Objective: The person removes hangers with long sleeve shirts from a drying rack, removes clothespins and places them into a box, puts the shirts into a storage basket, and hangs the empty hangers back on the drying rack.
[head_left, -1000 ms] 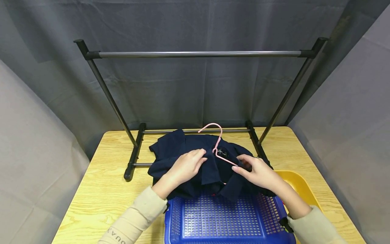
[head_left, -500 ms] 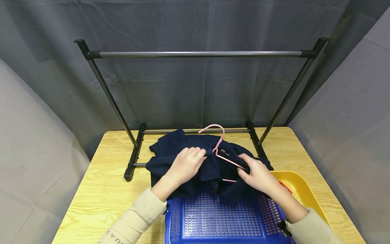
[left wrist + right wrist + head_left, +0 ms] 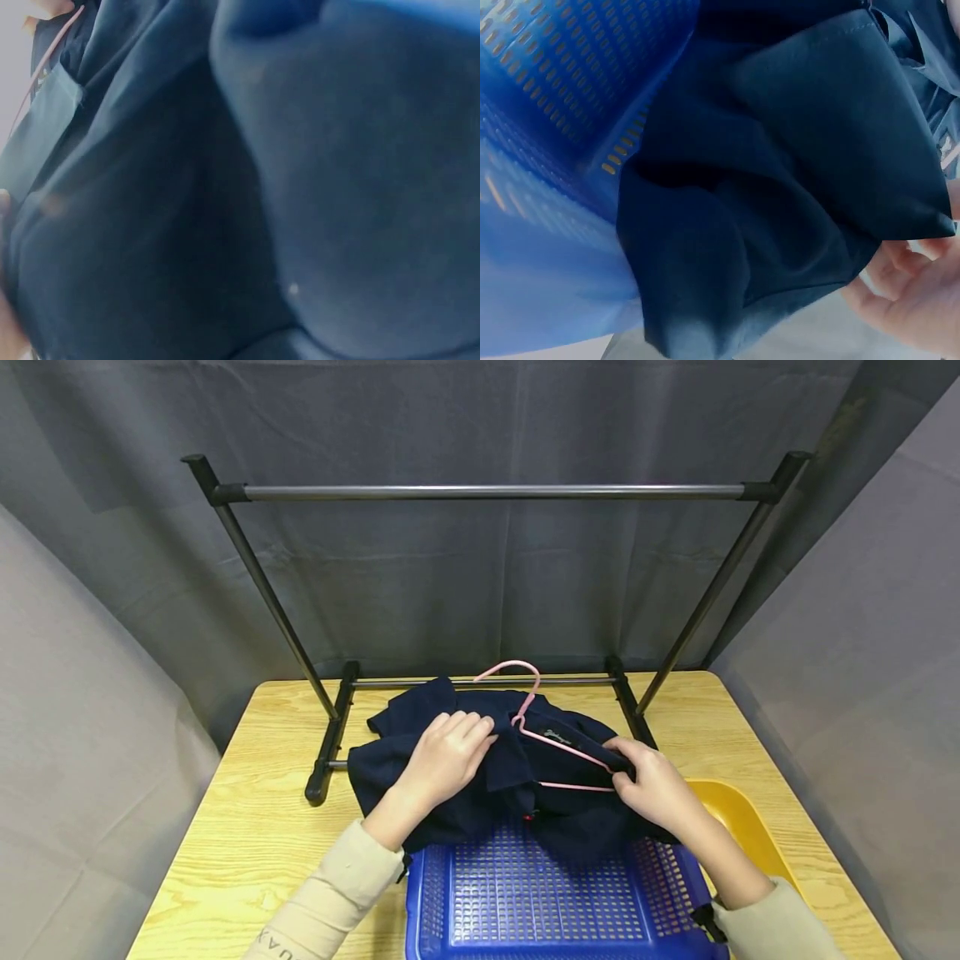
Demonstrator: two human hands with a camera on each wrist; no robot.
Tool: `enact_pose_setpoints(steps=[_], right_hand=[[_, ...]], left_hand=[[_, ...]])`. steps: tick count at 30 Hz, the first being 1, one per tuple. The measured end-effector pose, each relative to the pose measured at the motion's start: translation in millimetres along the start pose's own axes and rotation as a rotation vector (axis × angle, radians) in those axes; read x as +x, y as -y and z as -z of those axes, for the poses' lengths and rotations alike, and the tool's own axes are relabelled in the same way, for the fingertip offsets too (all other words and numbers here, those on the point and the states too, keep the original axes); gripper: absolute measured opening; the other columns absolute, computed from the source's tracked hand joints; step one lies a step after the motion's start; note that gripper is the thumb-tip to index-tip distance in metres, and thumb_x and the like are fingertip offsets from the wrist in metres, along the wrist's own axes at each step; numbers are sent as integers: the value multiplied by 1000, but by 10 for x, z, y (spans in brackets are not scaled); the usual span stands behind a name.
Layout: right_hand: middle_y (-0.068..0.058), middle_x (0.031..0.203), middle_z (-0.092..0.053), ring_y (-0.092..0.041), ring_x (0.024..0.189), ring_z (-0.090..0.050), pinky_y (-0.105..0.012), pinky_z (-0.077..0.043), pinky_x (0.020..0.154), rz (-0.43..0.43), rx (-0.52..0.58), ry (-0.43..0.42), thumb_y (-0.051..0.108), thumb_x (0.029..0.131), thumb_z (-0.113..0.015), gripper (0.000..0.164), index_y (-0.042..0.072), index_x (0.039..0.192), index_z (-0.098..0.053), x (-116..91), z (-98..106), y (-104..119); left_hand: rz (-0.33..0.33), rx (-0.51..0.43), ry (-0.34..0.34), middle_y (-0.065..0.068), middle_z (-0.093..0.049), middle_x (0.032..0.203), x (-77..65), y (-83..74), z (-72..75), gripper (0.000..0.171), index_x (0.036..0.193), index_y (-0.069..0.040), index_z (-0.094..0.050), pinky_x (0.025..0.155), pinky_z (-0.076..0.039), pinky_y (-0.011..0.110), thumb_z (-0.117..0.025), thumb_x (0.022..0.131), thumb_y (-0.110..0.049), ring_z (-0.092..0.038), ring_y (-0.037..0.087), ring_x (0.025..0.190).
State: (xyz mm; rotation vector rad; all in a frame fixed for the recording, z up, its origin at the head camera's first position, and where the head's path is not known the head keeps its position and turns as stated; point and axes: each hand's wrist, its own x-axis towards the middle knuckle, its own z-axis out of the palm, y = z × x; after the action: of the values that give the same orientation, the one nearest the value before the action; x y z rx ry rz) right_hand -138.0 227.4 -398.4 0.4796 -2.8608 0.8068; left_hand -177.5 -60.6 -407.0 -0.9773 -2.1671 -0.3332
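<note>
A dark navy collared shirt [image 3: 468, 814] lies bunched over the back of the blue basket. Its neck opening is spread, with a small lettered label inside. A pink hanger [image 3: 562, 746] sits in that opening, hook up and pointing left; its ends are hidden in the cloth. My left hand [image 3: 447, 756] grips the shirt at the left of the collar, thumb toward the hanger. On the other side, my right hand [image 3: 654, 783] pinches the collar edge around the hanger's right arm. The right wrist view shows the fingers [image 3: 889, 274] partly behind the collar flap.
Under the shirt's front is a blue perforated basket [image 3: 431, 910], with a yellow bin [image 3: 757, 831] to its right. A black rack with a metal top bar [image 3: 495, 492] stands behind, its feet on the wooden table [image 3: 247, 802]. Grey cloth walls surround the table.
My right hand has moved right, pulling the collar wider, so the label and the hanger's lower bar show. My left hand has shifted slightly left with the cloth. The hook has swung left.
</note>
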Motion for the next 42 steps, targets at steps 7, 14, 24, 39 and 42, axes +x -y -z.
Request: enact_pose_setpoints(steps=[7, 14, 24, 39, 42], right_hand=[[-23, 108, -58, -39, 95, -57, -54, -42, 81, -102, -73, 38, 2, 81, -52, 28, -3, 108, -58, -18, 9, 3], [-27, 102, -60, -42, 86, -59, -54, -44, 75, -185, -124, 19, 6, 82, -53, 29, -6, 107, -57, -43, -4, -59], [-24, 83, -63, -26, 55, -50, -40, -39, 51, -173, -128, -101, 1, 81, -54, 20, -1, 100, -59, -55, 2, -96], [-16, 76, -64, -19, 62, -49, -30, -37, 57, -150, 103, -332, -9, 81, -54, 20, 0, 94, -65, -51, 15, -159], [-14, 78, -64, -9, 67, -52, -23, -40, 62, -219, 197, -296, -6, 84, -55, 19, -1, 98, -65, -64, 38, -168]], left_hand=[[-42, 42, -70, 3, -56, 75, 16, 31, 24, 15, 92, -7, -59, 61, -37, 28, -52, 92, -21, -51, 18, 67], [-26, 57, -107, 4, -58, 75, 26, 86, 81, 17, 92, -6, -60, 63, -39, 30, -52, 92, -21, -51, 19, 67], [7, 75, -127, 4, -59, 76, 31, 139, 146, 15, 92, -6, -61, 65, -40, 32, -57, 88, -19, -51, 21, 67], [57, 36, -158, 5, -59, 76, 19, 227, 170, 19, 95, -5, -61, 60, -39, 33, -51, 92, -21, -51, 22, 68], [64, 16, -160, 5, -59, 76, 15, 229, 159, 21, 95, -5, -61, 59, -38, 32, -48, 94, -22, -51, 22, 68]])
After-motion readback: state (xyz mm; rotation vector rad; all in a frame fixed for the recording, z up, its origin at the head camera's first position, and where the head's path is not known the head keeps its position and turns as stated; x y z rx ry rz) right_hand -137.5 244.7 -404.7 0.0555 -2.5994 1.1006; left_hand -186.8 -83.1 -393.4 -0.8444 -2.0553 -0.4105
